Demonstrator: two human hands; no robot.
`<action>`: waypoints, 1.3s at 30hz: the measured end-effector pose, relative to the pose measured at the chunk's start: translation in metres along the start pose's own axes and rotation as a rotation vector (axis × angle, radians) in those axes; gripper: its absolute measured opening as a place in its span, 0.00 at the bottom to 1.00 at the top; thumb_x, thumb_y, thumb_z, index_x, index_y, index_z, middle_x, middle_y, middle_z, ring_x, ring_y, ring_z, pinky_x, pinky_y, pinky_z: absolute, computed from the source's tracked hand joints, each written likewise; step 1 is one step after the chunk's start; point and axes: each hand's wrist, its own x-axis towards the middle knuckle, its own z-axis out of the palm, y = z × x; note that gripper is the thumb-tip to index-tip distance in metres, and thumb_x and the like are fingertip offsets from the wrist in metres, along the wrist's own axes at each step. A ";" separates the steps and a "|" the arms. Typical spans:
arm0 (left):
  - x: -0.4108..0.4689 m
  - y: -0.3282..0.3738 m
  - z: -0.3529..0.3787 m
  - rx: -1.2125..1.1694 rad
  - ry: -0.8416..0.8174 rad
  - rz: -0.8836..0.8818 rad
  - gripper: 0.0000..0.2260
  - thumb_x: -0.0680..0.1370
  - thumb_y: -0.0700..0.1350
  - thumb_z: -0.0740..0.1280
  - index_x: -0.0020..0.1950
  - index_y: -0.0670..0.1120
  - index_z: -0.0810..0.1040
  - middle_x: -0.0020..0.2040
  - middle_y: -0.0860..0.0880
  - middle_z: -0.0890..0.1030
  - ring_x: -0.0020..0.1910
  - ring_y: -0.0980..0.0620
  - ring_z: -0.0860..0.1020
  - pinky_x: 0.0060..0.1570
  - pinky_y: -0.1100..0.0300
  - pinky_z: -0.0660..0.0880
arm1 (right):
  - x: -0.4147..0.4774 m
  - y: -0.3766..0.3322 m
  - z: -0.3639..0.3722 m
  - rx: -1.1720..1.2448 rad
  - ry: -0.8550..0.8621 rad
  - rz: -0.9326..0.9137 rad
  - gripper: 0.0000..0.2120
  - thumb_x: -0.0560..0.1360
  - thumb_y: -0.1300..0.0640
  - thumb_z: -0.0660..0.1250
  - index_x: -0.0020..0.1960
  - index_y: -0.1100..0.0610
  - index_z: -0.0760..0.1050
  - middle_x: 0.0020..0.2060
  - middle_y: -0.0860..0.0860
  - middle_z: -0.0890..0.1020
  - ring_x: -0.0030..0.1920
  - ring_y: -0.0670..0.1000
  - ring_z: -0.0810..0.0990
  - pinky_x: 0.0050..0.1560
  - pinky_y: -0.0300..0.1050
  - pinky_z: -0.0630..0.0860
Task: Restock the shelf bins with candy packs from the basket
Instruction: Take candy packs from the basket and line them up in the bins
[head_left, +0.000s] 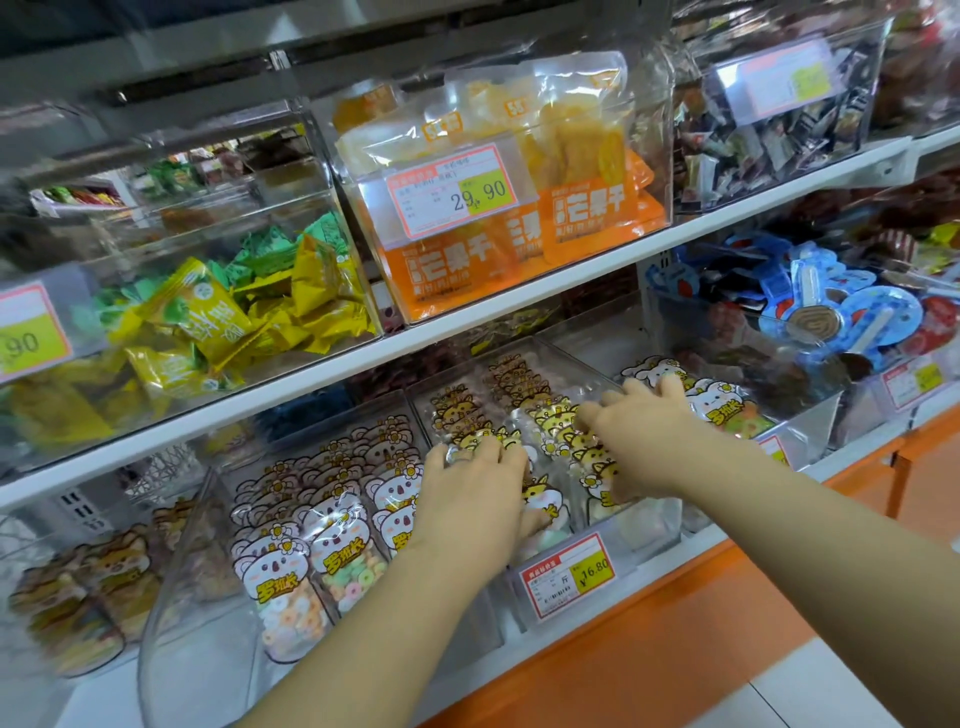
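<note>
Head view: both hands are in the middle clear plastic bin on the lower white shelf. Left hand has its fingers curled over the yellow cat-print clear candy packs, gripping the front ones. Right hand has its fingers spread and rests on the right row. White koala-print candy packs fill the bin to the left.

Middle clear plastic bin, under the white shelf board, holds yellow cat-faced candy packs. Left hand and right hand are in it, on the packs. White koala-faced packs fill the bin to its left. Orange mango pouches stand on the board above.
</note>
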 end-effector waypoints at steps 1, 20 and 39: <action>-0.003 -0.001 0.001 -0.006 0.029 0.003 0.20 0.81 0.62 0.60 0.68 0.52 0.69 0.65 0.50 0.70 0.63 0.47 0.76 0.73 0.45 0.57 | -0.004 0.003 -0.004 -0.004 0.056 0.008 0.29 0.71 0.47 0.73 0.68 0.48 0.66 0.62 0.50 0.75 0.63 0.56 0.71 0.62 0.57 0.64; 0.000 -0.014 -0.003 -0.233 -0.017 -0.103 0.27 0.77 0.66 0.64 0.71 0.55 0.66 0.72 0.53 0.67 0.74 0.49 0.66 0.76 0.36 0.48 | -0.009 -0.004 0.010 0.148 0.176 -0.011 0.27 0.73 0.61 0.70 0.70 0.50 0.66 0.64 0.53 0.69 0.51 0.57 0.82 0.36 0.48 0.74; -0.015 -0.013 -0.006 -0.128 -0.186 -0.074 0.42 0.79 0.64 0.62 0.83 0.51 0.42 0.83 0.47 0.48 0.81 0.45 0.50 0.75 0.31 0.40 | -0.017 -0.028 0.036 0.484 0.202 -0.298 0.37 0.77 0.66 0.61 0.80 0.45 0.52 0.79 0.42 0.56 0.72 0.47 0.69 0.61 0.45 0.75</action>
